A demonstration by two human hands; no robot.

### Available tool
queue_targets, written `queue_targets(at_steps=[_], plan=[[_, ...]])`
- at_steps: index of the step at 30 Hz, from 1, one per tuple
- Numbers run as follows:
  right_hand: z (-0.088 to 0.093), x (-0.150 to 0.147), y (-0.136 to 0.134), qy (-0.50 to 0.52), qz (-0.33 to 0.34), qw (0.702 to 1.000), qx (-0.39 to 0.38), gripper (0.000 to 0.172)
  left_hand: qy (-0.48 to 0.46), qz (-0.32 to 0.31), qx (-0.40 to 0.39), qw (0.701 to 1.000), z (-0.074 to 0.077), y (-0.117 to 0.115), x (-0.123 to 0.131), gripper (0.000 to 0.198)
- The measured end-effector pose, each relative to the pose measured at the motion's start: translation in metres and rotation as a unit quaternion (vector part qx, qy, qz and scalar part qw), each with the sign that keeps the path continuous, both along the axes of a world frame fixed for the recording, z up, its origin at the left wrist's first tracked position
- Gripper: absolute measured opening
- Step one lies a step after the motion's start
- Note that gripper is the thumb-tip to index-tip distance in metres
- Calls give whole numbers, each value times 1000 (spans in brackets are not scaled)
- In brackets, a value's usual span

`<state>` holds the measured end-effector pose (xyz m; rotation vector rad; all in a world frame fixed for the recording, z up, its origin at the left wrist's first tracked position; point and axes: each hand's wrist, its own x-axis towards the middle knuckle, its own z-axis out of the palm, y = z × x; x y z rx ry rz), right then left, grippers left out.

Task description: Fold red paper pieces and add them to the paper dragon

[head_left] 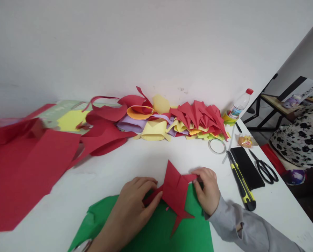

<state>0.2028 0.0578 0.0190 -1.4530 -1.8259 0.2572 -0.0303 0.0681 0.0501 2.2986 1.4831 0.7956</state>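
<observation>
Holding one red cutout (176, 189) in both hands, over the far edge of the green sheet (152, 236) on the table (51, 213).

Orientation: long axis runs away from the wearer, leaning slightly left. Pointed end aims at the table's far edge, lying beyond the sheet's far edge as seen from above; forked tail points back toward the wearer, over the green, one prong to the right and a longer one down. A narrow side arm extends from each flank, crosswise to the axis. Whether the cutout touches the sheet: cannot tell.

Left hand (135, 199): thumb and fingers pinching the left side arm, fingers close together. Right hand (207, 189): thumb and forefinger pinching the tip of the right side arm, other fingers curled in; hand at the sheet's far right corner.

Surroundings: knife (241, 182), black slab (247, 166) and scissors (266, 171), side by side toward the table's right edge. Tape ring (209, 147) beyond the knife. Bottle (239, 106) tilted near the far right corner. Paper pile (199, 115) along the far edge; red paper (27, 171) spread at left.
</observation>
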Motion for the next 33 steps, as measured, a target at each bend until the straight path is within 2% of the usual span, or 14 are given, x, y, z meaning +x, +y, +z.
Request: queue_targets(at_steps=[4,9,14,24,28,33], plan=[[0,1,0,-6,15,1000,7,24,-11,-12,-33,999,7,-4,3,18],[1,0,-1,8,23,1000,11,25,-53,6,-49,997,7,-7,4,17],[3,-1,-2,49,34,998,0,27,-133,17,-110,985,9,-8,5,16],[7,-3,-2,106,66,992,18,29,-298,5,-276,914,21,-11,9,15],[8,-4,-3,115,75,990,17,32,-353,30,-340,871,28,-10,13,15],[4,-4,-4,150,64,987,3,38,-369,74,-376,847,30,-10,12,17]])
